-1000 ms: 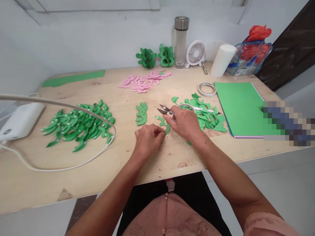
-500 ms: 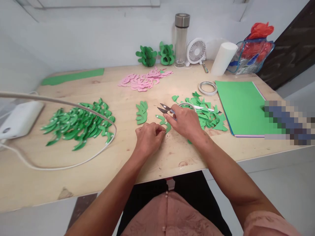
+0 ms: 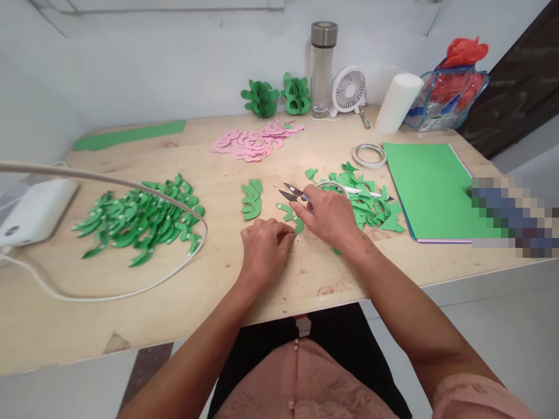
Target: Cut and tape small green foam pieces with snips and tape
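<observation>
The person wears a dusty-pink top with a finely textured, patterned weave and a row of 2 small round buttons running down the front. A short pink sleeve covers the right shoulder; both forearms are bare. Below the top, dark black clothing covers the lap. No rings or watch show.

1. Both bare forearms rise from the lower edge of the frame and converge near its centre.
2. The left hand (image 3: 263, 247) lies knuckles up, fingers curled inward, fingertips pinched together.
3. The right hand (image 3: 328, 216), just right of it, is closed, thumb and forefinger pointing up-left.
</observation>
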The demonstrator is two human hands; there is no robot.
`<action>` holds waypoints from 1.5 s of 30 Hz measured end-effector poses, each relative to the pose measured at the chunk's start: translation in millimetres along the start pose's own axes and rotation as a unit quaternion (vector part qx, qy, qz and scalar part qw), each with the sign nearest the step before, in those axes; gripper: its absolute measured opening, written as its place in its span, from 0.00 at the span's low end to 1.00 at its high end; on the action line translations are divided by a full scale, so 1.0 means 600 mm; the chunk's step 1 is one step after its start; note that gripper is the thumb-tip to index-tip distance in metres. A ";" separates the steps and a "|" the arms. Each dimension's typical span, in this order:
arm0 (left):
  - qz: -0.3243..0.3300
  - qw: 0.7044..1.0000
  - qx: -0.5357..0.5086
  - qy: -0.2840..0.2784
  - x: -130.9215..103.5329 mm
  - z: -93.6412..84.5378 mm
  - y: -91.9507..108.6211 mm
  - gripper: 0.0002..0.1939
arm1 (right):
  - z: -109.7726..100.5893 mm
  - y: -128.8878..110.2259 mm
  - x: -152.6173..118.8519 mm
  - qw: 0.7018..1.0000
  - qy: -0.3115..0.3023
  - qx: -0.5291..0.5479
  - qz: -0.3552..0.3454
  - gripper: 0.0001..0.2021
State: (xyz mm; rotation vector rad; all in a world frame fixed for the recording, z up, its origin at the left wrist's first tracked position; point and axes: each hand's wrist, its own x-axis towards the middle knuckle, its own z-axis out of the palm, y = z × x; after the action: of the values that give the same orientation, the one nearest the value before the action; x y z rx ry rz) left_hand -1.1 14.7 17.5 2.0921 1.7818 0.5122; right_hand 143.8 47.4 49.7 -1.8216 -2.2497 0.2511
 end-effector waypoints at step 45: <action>0.092 0.989 0.077 0.092 -0.040 0.024 -0.005 0.13 | 0.001 0.003 0.002 0.981 -0.068 0.175 -0.046 0.16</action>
State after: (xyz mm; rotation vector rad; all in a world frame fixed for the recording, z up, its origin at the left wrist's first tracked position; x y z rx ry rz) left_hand -0.3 -8.9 2.5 2.4009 1.7869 0.6548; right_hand 144.9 49.0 48.6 -1.5539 -2.1972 0.7242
